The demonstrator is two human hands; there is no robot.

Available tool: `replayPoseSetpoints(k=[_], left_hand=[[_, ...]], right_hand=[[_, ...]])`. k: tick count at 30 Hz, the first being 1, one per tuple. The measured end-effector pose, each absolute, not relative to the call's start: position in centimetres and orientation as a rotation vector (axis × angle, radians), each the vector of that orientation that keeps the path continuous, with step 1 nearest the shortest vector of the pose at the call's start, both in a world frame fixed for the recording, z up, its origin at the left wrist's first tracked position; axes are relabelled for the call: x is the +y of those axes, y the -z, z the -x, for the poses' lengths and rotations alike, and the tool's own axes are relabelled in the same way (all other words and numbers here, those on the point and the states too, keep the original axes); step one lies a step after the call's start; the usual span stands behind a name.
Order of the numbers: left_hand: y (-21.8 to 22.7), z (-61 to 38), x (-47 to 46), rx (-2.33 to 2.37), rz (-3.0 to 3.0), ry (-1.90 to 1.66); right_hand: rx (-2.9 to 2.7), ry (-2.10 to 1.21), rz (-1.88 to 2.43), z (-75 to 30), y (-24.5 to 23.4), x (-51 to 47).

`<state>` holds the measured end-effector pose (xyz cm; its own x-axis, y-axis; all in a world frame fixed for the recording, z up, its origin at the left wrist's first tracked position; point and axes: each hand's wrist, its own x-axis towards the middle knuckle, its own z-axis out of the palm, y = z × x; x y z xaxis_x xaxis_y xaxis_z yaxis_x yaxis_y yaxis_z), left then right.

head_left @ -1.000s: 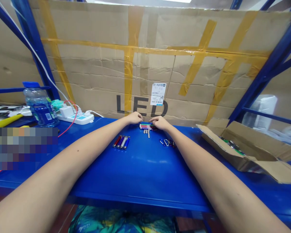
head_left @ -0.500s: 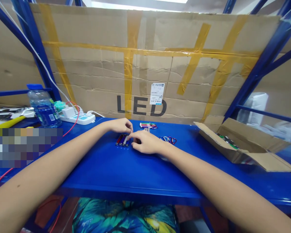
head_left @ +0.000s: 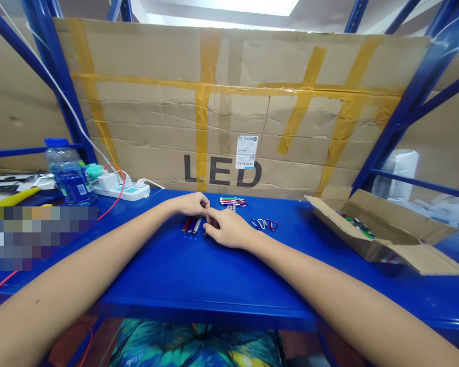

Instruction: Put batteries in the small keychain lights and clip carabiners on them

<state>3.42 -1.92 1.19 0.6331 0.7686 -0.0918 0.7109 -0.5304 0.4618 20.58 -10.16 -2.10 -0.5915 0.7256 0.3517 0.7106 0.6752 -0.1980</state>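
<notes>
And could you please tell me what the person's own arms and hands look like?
The left hand and right hand are gloveless; the left forearm, marked by a small spot, and right forearm show no sleeve, watch or bracelet.

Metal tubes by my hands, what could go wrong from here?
The slim tubes lie loose beside the left hand, so a nudge might roll them. The right hand partly hides the small metal pieces and could scatter them.
</notes>
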Motion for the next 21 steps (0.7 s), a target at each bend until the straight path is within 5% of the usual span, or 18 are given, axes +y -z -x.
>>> replayPoseSetpoints(k=[11, 21], left_hand=[[-0.8, -4.3, -2.5, 0.854, -2.49, -0.158], [-0.5, -7.1, -4.1, 0.833, -2.843, -0.568]], right_hand=[[-2.752, -0.165, 1.406, -23.3, -1.6, -12.3], [-2.125, -0.088, 1.557, -31.2, -2.3, -10.5]])
